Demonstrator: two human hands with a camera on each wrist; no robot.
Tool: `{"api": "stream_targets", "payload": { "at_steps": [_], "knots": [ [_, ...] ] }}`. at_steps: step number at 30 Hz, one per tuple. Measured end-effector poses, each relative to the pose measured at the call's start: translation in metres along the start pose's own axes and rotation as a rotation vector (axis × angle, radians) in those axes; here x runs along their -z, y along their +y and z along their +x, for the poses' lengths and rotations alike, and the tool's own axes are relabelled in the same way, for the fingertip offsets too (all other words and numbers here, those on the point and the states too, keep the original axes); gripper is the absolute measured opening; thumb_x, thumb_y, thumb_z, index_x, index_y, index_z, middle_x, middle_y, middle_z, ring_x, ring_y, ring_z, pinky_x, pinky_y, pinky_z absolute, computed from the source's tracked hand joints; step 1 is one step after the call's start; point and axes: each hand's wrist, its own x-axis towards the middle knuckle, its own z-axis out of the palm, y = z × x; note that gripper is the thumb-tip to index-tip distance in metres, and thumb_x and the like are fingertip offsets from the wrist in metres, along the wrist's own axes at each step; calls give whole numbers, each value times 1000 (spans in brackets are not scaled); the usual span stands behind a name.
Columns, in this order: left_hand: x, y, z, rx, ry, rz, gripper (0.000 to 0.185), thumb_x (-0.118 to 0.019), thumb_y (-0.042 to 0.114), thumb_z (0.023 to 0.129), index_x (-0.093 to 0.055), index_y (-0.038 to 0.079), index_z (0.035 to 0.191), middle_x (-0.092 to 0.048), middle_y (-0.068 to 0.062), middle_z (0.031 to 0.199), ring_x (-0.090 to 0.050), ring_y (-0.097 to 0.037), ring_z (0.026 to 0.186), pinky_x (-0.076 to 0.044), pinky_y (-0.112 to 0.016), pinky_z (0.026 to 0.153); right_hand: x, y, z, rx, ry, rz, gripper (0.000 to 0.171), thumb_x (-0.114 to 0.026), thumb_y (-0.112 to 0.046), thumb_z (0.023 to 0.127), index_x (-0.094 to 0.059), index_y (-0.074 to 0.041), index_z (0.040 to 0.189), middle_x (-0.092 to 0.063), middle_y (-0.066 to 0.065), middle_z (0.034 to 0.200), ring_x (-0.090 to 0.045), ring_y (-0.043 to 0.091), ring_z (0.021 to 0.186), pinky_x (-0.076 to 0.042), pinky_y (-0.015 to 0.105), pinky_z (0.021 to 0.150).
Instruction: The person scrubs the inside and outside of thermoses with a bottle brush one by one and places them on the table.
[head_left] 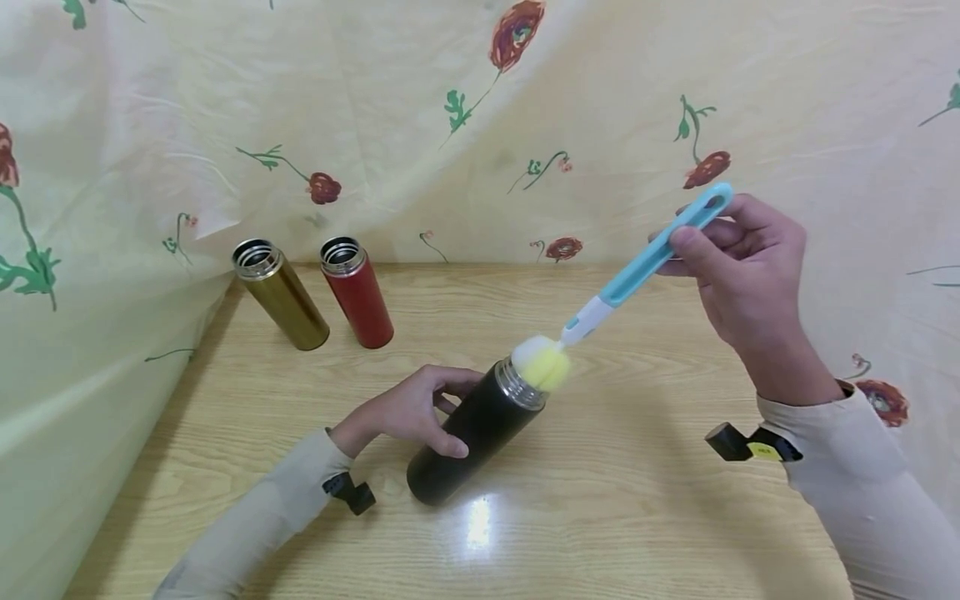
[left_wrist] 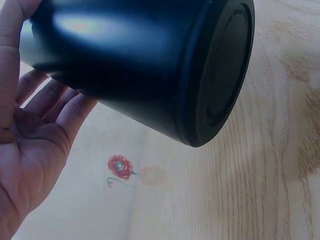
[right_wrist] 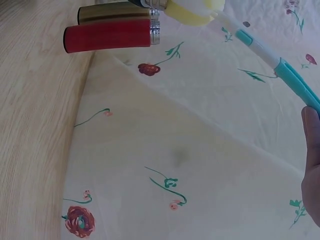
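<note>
The left hand point(head_left: 416, 408) grasps the black bottle point(head_left: 472, 442) around its body, the thumb along the near side and the other fingers reaching round the far side. The bottle is tilted over the counter point(head_left: 600, 500), its open, threaded metal mouth up and to the right; the left wrist view shows its dark underside, but whether the base touches the counter cannot be told.

The right hand point(head_left: 757, 267) grasps the brush point(head_left: 645, 271), fingers and thumb pinching the blue handle near its looped end. The brush slants down to the left, and its yellow and white sponge point(head_left: 546, 367) sits at the bottle's mouth; how much of it is inside is hidden.

Farther back on the left, the gold bottle point(head_left: 288, 304) and the red bottle point(head_left: 362, 302) stand near each other, both uncapped. Behind everything hangs a pale cloth point(head_left: 405, 108) with red flowers and green stems.
</note>
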Motion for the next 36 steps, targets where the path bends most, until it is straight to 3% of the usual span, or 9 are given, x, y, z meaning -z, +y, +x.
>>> {"api": "stream_targets", "payload": {
  "at_steps": [15, 26, 36],
  "knots": [
    [2, -3, -1, 44, -6, 2, 80, -86, 19, 75, -53, 5, 147, -63, -8, 137, -61, -23, 123, -58, -38, 95, -4, 17, -13, -33, 6, -115, 20, -55, 30, 86, -58, 26, 105, -74, 26, 89, -77, 32, 78, -61, 43, 68],
    [3, -11, 0, 35, -31, -23, 80, -86, 17, 75, -53, 4, 146, -64, -9, 136, -61, -23, 123, -58, -39, 94, -4, 27, -17, -39, -64, -136, 18, -62, 25, 86, -60, 24, 104, -75, 23, 88, -77, 29, 77, -61, 43, 69],
    [4, -2, 4, 29, -20, -37, 78, -86, 16, 77, -53, 5, 146, -63, -9, 138, -61, -23, 124, -58, -40, 94, -18, 51, -41, -153, -128, -346, 12, -65, 20, 87, -63, 16, 98, -77, 16, 89, -77, 24, 74, -62, 39, 66]
  ]
}}
